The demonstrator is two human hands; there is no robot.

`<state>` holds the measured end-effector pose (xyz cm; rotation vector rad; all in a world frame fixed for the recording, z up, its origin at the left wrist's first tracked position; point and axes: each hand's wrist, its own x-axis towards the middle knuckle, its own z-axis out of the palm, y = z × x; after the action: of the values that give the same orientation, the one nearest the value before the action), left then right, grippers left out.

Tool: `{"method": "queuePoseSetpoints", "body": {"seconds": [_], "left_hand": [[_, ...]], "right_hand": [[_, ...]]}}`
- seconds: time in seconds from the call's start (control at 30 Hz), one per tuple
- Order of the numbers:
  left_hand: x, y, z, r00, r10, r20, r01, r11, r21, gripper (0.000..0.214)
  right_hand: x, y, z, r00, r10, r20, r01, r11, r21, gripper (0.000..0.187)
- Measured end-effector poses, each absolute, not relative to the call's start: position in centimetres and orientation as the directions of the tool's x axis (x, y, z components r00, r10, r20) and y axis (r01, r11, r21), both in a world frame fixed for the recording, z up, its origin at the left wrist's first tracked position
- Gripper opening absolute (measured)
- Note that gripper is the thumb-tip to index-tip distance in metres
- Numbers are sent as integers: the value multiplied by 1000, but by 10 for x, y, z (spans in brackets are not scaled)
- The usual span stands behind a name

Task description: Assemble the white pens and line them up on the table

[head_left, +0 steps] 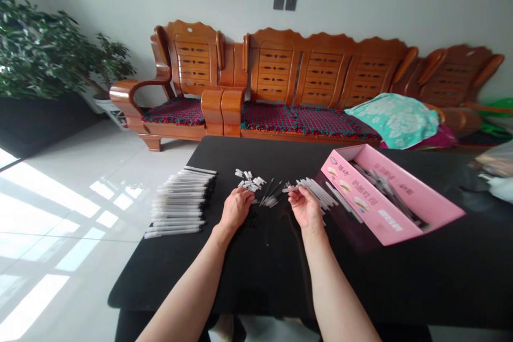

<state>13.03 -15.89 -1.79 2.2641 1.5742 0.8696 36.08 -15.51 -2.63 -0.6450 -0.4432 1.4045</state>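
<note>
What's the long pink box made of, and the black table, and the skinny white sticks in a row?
Long pink box: probably cardboard, smooth and printed, because its thin walls carry pictures.
Shiny black table: maybe glass or lacquered wood; it dimly reflects the box.
Skinny white sticks: likely plastic, straight and alike, but blur hides their finish.

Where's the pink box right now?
Head view: on the black table, the pink box sits right of the right hand, with white tubes between them.

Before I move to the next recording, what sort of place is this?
Likely a home living room: a carved, glossy brown wooden sofa with red-and-green patterned seat mats, and leafy green plants at left.
</note>
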Motion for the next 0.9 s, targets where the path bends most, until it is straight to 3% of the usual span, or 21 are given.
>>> {"method": "queuePoseSetpoints", "body": {"seconds": [0.3,0.5,0.7,0.8,0.9], "left_hand": [[127,-162,-17,191,933,305,721,-344,601,5],[135,-168,-9,153,961,228,433,-273,859,12],[142,-172,-6,176,959,221,259,-262,930,24],[140,-170,-7,172,960,222,283,-264,922,24],[134,-167,-10,82,966,244,465,-254,848,14]], "right_hand": [[359,-155,-26,132,989,-67,-746,55,-664,8],[353,-157,-26,102,994,-48,-686,35,-726,13],[347,-160,-22,40,999,-25,-643,7,-766,18],[350,-159,-23,55,998,-19,-644,21,-765,19],[354,-157,-25,111,994,-23,-657,56,-752,17]]}}
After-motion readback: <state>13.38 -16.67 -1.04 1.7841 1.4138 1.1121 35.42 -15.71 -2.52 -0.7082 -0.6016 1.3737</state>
